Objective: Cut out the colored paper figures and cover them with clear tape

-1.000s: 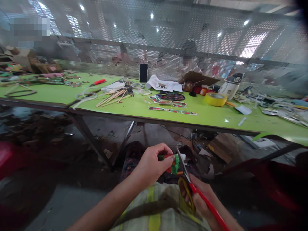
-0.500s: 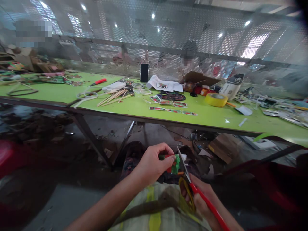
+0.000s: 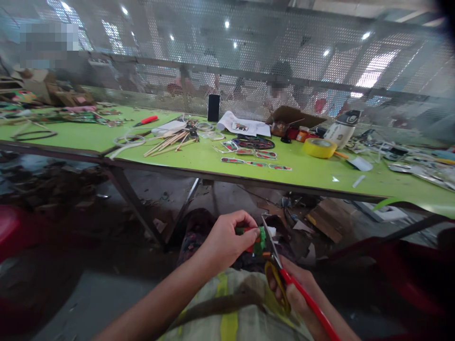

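Above my lap, my left hand (image 3: 231, 237) pinches a small red and green patterned cutout (image 3: 261, 240) between thumb and fingers. My right hand (image 3: 298, 284) is closed round scissors (image 3: 274, 253) with a red handle and a yellow finger loop. Their blades point up and away from me, along the cutout's right edge. A bit of white (image 3: 272, 231) shows just beyond the blades. Part of the cutout is hidden behind my left fingers. On the table ahead lie several similar patterned strips (image 3: 256, 164) with white borders.
The green table (image 3: 192, 163) has its front edge beyond my hands. On it are thin sticks (image 3: 170, 144), yellow tape (image 3: 320, 148), a phone (image 3: 213, 108), a white bottle (image 3: 343, 130) and a red-handled tool (image 3: 147, 120). A red stool (image 3: 14, 232) stands left; cardboard (image 3: 329, 219) lies below.
The cutout has tilted slightly in my left hand beside the scissor blades. Both hands otherwise stay almost in place, and the things on the table have not moved.
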`<state>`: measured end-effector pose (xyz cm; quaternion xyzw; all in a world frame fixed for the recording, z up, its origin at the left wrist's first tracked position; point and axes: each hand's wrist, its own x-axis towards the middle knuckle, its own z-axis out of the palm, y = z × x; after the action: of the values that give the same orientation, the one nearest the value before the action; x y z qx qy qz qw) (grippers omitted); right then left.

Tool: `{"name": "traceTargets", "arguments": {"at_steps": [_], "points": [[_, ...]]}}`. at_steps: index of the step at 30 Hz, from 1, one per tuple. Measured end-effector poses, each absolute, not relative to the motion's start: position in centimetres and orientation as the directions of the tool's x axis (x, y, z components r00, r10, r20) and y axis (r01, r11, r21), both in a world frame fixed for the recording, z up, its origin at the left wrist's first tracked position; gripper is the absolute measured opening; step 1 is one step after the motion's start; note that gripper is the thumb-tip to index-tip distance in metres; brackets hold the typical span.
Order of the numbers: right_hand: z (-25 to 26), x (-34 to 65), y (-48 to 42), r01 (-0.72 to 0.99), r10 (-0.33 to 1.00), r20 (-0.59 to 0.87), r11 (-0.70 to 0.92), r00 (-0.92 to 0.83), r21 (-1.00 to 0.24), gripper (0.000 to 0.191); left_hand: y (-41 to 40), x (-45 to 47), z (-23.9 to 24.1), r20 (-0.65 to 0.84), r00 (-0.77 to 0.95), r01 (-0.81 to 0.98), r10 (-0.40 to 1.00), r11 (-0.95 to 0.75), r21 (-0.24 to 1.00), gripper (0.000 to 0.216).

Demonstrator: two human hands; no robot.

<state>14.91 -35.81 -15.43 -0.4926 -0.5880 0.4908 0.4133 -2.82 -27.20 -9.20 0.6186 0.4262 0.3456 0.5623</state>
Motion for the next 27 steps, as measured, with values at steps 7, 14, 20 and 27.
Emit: {"name": "traceTargets", "arguments": {"at_steps": [7,14,20,27], "points": [[-15.4,14.8,-36.0,0.202,0.991,-0.016,0.011,-0.134,-0.979,0.087,-27.3,-2.7,-9.2,-0.066,0.380,0.135,0.923,0.015,0.991,0.015],[-16.3,14.9,-36.1,0.131,0.988,-0.044,-0.024,-0.150,-0.991,0.088,-27.4,-2.6,-9.3,-0.074,0.373,0.125,0.925,0.029,0.992,0.015],[-16.6,14.7,-36.0,0.065,0.985,-0.049,-0.038,-0.168,-0.997,0.086,-27.6,-2.7,-9.4,-0.080,0.388,0.095,0.918,0.047,0.994,0.014],[-16.7,14.6,-36.0,0.065,0.986,-0.048,-0.038,-0.158,-0.997,0.087,-27.5,-2.7,-9.3,-0.102,0.377,0.081,0.921,0.077,0.994,0.015]]}}
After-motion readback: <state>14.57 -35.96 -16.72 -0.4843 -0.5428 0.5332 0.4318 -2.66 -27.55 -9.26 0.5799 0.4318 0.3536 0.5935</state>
